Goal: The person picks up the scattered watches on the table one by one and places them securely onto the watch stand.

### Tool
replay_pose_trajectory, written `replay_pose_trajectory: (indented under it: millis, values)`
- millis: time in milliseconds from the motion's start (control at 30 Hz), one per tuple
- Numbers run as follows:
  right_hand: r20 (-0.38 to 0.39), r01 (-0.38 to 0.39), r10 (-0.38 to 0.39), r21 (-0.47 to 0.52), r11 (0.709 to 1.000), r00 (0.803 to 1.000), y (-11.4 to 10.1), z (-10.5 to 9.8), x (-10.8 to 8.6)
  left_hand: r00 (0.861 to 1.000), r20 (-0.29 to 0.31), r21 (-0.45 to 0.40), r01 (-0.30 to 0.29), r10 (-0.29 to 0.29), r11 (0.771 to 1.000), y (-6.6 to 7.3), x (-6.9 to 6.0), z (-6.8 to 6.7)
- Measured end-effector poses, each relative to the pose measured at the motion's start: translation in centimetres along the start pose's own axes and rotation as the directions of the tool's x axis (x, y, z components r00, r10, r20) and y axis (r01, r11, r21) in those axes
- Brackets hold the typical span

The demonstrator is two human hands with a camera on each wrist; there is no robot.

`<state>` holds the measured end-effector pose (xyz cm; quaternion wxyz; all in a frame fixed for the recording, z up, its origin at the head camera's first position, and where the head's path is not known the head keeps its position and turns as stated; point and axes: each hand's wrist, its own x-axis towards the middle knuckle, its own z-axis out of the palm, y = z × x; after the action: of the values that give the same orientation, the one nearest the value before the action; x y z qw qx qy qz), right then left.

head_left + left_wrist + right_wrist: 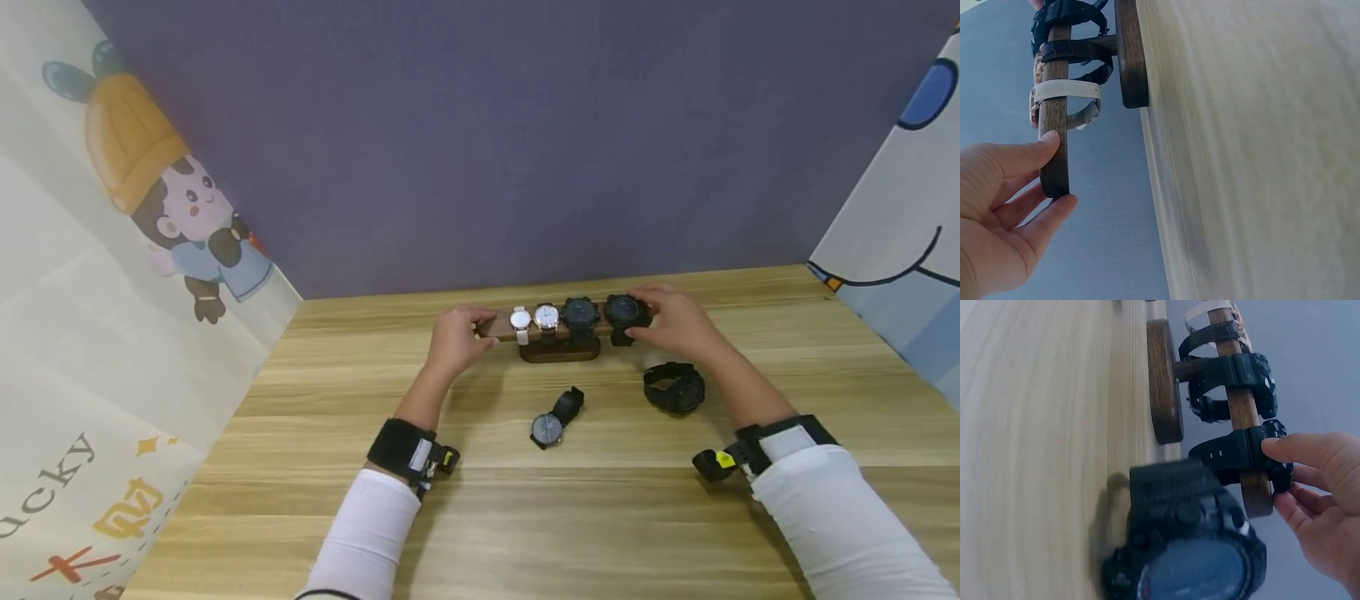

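A dark wooden watch stand (pixel 558 352) stands near the back wall, its raised bar (pixel 1054 162) carrying a row of watches. My left hand (pixel 454 340) grips the bar's bare left end between thumb and fingers. Beside it are a small white-strapped watch (pixel 521 320), a white-dialled watch (pixel 547 317) with a dark strap and a chunky black watch (pixel 581 314). At the right end, my right hand (pixel 677 323) pinches another black watch (pixel 1235 452), thumb on its strap and fingers at its case. That watch's strap hangs around the bar.
On the wood-grain table (pixel 510 517) lie two loose watches. A grey-dialled watch (pixel 547 429) with a black strap is in front of the stand, and a black sports watch (pixel 681 393) rests near the right forearm. A dark wall (pixel 525 150) rises behind.
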<state>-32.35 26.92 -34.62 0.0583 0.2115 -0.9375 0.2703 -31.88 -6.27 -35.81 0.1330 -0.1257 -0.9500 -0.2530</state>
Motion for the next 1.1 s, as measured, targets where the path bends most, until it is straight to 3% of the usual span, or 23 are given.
replay_pose_trajectory:
  millis: [500,1100]
  values:
    - [0.010,0.012,-0.012,0.004,1.000,1.000,-0.8,0.6,0.3,1.000,-0.017,-0.016,-0.017,0.016,1.000,0.0,-0.2,0.0]
    - [0.013,0.027,-0.027,-0.001,1.000,1.000,-1.2,0.8,0.1,1.000,0.009,-0.011,-0.012,0.012,1.000,0.1,-0.3,-0.2]
